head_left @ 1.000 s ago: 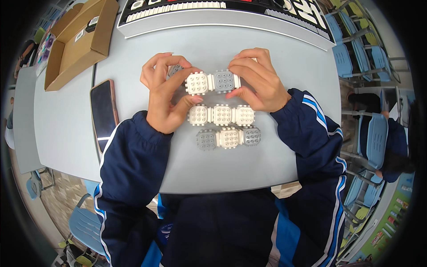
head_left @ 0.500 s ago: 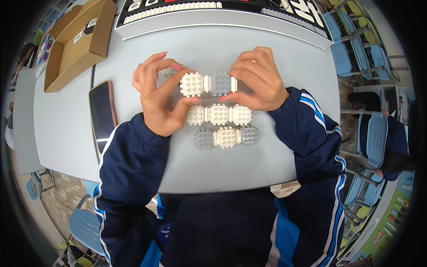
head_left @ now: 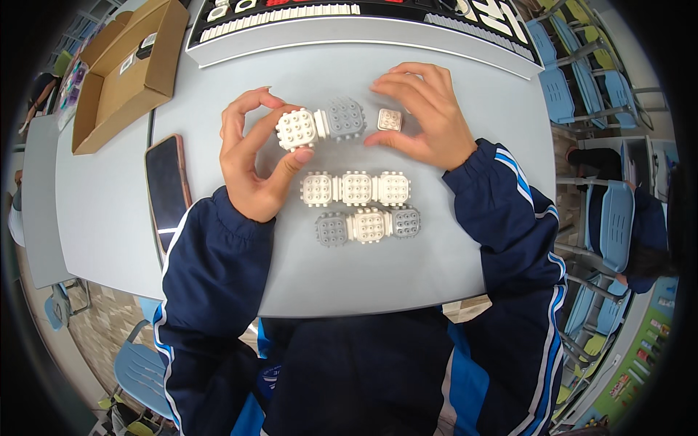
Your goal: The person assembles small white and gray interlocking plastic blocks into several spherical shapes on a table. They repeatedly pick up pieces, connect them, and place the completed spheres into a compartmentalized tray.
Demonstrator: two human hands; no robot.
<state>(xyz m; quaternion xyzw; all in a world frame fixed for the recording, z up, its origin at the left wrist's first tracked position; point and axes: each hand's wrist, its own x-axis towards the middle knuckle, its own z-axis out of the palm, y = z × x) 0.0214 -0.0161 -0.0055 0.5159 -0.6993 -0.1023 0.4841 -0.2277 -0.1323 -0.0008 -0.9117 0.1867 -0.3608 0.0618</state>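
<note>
My left hand pinches a white studded block between thumb and fingers. A white connector joins that block to a grey studded block, blurred by motion. My right hand has its fingers and thumb spread apart. A small white square piece with studs sits in the gap between them, apparently untouched. Nearer me lies a row of joined white blocks. Below it is a second row, a white block between two grey blocks.
A phone lies left of my left forearm. Behind it stands an open cardboard box. A wide white tray of parts spans the table's far side. Blue chairs and another person are off to the right.
My left hand has shifted left with the white and grey blocks, which now tilt. My right hand has let go and opened; the small white piece is now apart from the grey block.
</note>
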